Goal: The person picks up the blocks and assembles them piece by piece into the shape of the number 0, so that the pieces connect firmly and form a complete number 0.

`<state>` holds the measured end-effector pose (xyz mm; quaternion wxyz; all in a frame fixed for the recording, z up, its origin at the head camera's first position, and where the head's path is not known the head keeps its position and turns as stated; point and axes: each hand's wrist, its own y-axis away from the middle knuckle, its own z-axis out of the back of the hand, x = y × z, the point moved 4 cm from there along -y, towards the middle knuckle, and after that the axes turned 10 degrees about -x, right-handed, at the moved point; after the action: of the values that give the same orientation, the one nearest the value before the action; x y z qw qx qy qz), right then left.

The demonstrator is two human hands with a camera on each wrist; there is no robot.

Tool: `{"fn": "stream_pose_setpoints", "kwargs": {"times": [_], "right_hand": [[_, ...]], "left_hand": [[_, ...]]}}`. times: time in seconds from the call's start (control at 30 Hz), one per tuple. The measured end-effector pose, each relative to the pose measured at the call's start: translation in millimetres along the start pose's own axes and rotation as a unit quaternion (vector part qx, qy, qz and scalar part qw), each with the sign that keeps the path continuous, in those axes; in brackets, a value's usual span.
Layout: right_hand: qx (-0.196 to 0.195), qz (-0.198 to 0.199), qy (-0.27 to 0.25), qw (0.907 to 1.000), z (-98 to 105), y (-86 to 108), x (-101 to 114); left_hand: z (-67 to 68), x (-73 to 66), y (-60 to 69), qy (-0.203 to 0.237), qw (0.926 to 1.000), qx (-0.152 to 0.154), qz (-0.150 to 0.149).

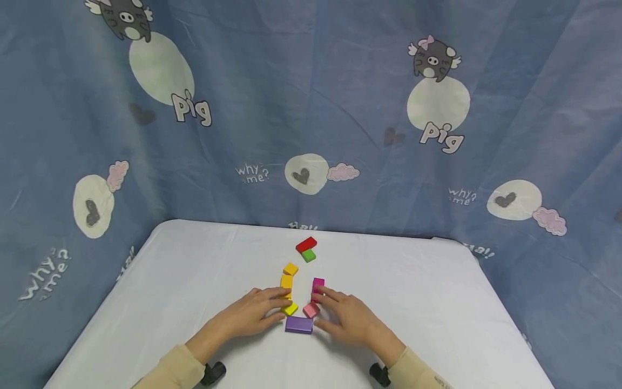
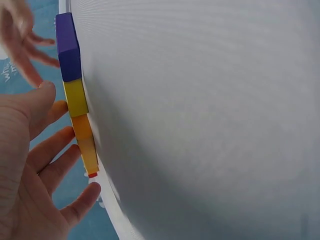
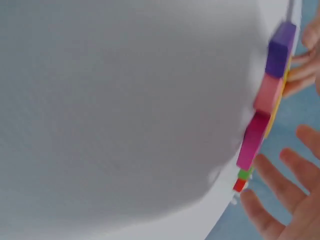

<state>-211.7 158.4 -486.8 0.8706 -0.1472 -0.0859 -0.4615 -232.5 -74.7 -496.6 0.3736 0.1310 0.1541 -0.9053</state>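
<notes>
Small coloured blocks stand in two rows on a white table. My left hand (image 1: 252, 313) has its fingers extended at the left row, by the yellow block (image 1: 291, 309) and the long orange-yellow block (image 1: 286, 281); an orange cube (image 1: 290, 269) tops that row. My right hand (image 1: 352, 320) spreads its fingers over the magenta block (image 1: 318, 282), beside the pink block (image 1: 311, 310). Between the thumbs lies a purple block (image 1: 299, 325). Contact is hard to tell, but neither hand grips anything; in the right wrist view the right-hand fingers (image 3: 277, 185) are loosely spread.
Farther back on the table (image 1: 398, 292), a red block (image 1: 306, 245) lies against a green block (image 1: 309, 255). A blue patterned curtain (image 1: 340, 119) hangs behind and beside the table. Dark wrist-worn devices (image 1: 214, 373) sit by both sleeves.
</notes>
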Motion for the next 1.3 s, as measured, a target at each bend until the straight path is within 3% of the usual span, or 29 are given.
{"fn": "stream_pose_setpoints", "kwargs": {"times": [0.13, 0.37, 0.67, 0.9, 1.3], "right_hand": [[-0.059, -0.035, -0.006, 0.9976, 8, -11.2, -14], [-0.133, -0.113, -0.048, 0.9834, 9, -33.3, -40], [-0.145, -0.209, -0.087, 0.9632, 2, -59.3, -63], [-0.142, -0.228, -0.099, 0.9582, -4, -73.6, -67], [-0.136, -0.243, -0.103, 0.9549, -9, -81.5, -68]], "left_hand": [[-1.6, 1.3, -1.5, -0.005, 1.0, 0.0, 0.001], [-3.3, 3.0, -1.3, -0.005, 1.0, 0.005, 0.004], [0.4, 0.3, 1.0, 0.01, 1.0, 0.0, 0.0], [-1.8, 0.3, 0.8, 0.006, 0.9999, 0.005, 0.01], [-4.2, 3.0, 2.4, -0.003, 1.0, -0.001, -0.005]]}}
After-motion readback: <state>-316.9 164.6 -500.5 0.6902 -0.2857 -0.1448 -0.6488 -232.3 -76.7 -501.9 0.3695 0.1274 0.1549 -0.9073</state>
